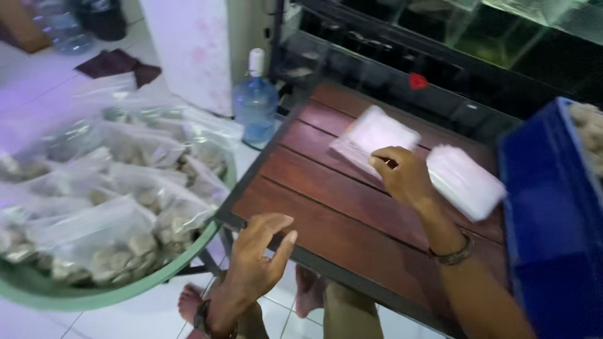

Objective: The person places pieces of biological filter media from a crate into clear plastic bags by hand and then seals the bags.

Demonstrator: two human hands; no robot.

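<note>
Right hand [405, 176] fingers pinching edge of plastic bag stack [375, 138] on counter [326, 213], apparently peeling one off. Left hand [257, 254] hovering, fingers spread, holding nothing.

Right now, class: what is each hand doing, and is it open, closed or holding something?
Left hand: open, empty, at the table edge.
Right hand: fingers pinched on a white bag on the table.

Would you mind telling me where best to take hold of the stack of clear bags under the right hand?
Probably by its near edge, coming from above: the stack of clear bags lies flat on the wooden table, and the right hand already pinches there. The left hand hovers open at the table's edge.
</note>
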